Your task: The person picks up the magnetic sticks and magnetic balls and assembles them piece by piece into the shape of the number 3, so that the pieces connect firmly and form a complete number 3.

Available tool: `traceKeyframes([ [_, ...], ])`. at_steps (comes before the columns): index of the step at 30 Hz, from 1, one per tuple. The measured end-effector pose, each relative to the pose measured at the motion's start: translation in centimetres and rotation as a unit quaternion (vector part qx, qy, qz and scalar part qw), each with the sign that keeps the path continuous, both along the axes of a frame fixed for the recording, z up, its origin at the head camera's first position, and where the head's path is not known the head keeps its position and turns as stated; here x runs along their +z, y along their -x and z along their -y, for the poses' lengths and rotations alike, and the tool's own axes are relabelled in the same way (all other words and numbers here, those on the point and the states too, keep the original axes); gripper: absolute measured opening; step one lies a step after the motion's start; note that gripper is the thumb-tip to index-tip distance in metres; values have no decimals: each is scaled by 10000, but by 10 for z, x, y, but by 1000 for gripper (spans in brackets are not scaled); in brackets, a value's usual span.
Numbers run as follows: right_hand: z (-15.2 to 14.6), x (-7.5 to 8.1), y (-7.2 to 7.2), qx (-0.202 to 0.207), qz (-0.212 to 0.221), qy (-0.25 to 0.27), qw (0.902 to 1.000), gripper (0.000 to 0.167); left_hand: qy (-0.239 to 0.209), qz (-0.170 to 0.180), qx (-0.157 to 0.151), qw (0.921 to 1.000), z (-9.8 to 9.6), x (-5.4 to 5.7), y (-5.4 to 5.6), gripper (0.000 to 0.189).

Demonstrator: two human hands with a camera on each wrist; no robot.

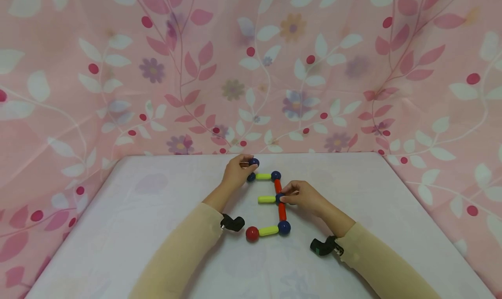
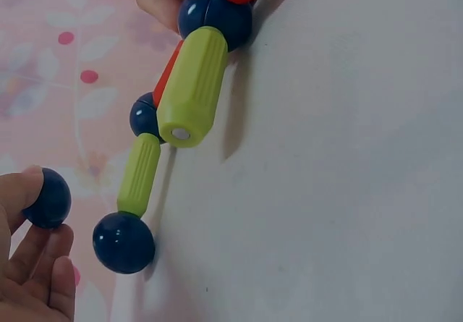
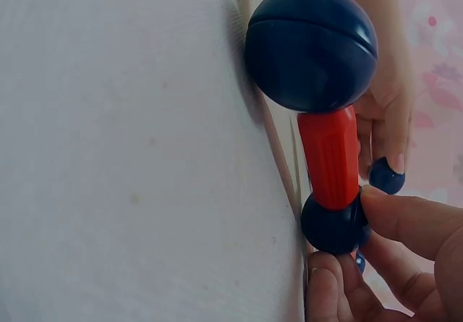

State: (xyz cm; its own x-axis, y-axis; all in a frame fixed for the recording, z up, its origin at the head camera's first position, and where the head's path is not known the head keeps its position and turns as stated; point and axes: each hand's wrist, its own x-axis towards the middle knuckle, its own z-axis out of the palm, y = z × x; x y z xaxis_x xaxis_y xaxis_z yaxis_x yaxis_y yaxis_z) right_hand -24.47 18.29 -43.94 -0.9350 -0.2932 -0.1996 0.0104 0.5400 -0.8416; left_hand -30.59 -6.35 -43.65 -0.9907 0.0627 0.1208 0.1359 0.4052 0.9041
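My left hand [image 1: 236, 171] pinches a loose blue ball [image 1: 254, 161] between thumb and fingers, just above the blue ball [image 2: 124, 242] at the far end of a magnetic rod-and-ball figure. With thumb and fingertips, my right hand [image 1: 303, 196] grips the figure's middle blue ball [image 3: 333, 224]. Two red rods [image 1: 282, 212] run from this ball to the blue corner balls, near [image 1: 284, 227] and far [image 1: 276, 175]. A yellow-green rod [image 2: 192, 87] juts left from the middle ball, its bare metal tip showing. The far yellow-green rod [image 1: 263, 176] joins two blue balls.
At the figure's near end, a yellow-green rod [image 1: 268, 231] links the corner ball to a red ball [image 1: 252, 234]. Everything lies on a white-covered table [image 1: 157, 229]. A pink floral cloth [image 1: 251, 72] hangs behind it. Black wrist cameras [image 1: 233, 223] sit by both sleeves.
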Motion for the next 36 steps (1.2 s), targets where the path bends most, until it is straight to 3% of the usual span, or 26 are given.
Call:
traceKeyframes([
  [4,0,0,0,-23,-20,16,10000,21,125,-82,-259,9996,9,2,-11,40],
  [13,0,1,0,-55,-97,31,9999,20,344,-34,-429,9985,20,-1,-31,36],
  [24,2,-1,-1,-108,-110,-11,9999,21,588,318,-844,9942,33,-4,-54,30],
  [28,3,-1,-1,-146,-93,-20,9998,22,716,540,-1066,9902,39,-8,-59,30],
  [36,4,0,-3,-214,-87,-21,9997,22,787,604,-1372,9856,43,-13,-63,29],
])
